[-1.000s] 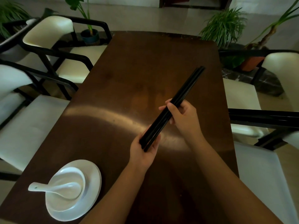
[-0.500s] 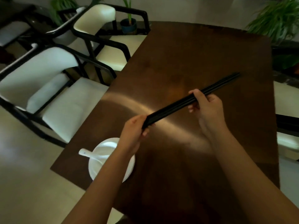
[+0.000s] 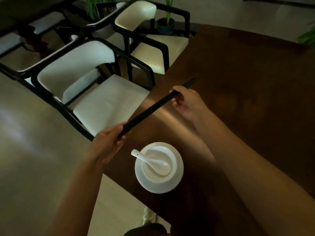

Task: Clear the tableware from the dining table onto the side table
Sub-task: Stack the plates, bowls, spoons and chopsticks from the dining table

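Note:
Black chopsticks (image 3: 150,109) are held level above the left edge of the brown dining table (image 3: 247,79). My left hand (image 3: 106,143) grips their near end and my right hand (image 3: 186,101) grips near the far end, with the tips sticking out past it. On the table's near corner sits a white plate (image 3: 178,181) with a white bowl (image 3: 153,153) on it. A white ceramic spoon (image 3: 150,160) lies in the bowl, its handle pointing left.
Two white-cushioned chairs with black frames (image 3: 102,99) (image 3: 153,48) stand along the table's left side. More seats and potted plants (image 3: 166,23) are at the back. Bare floor (image 3: 34,150) spreads to the left.
The view has swung left and the chopsticks, still in both hands, have moved left toward the table's edge. The plate and bowl now appear below and between my hands.

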Demonstrator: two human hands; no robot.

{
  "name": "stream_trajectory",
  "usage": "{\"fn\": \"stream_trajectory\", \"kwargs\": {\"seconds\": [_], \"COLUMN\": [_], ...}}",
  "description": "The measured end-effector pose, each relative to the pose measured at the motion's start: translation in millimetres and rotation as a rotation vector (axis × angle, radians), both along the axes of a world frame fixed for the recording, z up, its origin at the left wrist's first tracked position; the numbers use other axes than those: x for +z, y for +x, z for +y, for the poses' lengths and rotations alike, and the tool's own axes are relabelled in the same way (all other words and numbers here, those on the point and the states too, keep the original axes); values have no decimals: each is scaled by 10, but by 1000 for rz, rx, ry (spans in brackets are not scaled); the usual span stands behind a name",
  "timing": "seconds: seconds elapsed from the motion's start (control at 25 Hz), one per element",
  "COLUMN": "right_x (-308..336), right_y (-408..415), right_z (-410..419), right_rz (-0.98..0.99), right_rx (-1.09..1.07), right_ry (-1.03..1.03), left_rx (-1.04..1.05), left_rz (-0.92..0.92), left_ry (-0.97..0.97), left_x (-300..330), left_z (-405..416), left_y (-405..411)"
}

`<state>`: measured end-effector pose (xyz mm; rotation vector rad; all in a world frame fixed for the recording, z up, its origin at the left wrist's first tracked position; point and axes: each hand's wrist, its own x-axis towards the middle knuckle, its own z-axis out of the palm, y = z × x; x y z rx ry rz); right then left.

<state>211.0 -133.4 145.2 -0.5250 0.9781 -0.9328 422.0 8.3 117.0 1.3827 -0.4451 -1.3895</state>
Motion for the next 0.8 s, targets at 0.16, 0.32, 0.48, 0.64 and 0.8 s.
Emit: {"fn": "stream_trajectory", "kwargs": {"seconds": [0.16, 0.32, 0.48, 0.64, 0.8], "right_x": [-406, -902, -1241, -1404, -1461], "right_y": [262, 358, 307, 223, 174], "right_z": [-144, -174, -37, 81, 133], "right_rz": [151, 275, 425, 549, 546], "right_rx": [21, 27, 116, 152, 130], "right_ry": [137, 293, 380, 403, 353], "left_rx": [15, 0, 29, -39, -70], "left_rz": [67, 98, 188, 196, 232], "left_ry": [95, 224, 364, 468, 481], "left_x": [-395, -848, -1155, -1261, -1267], "left_z": [126, 277, 527, 741, 832], "left_y": [359, 447, 294, 205, 179]}}
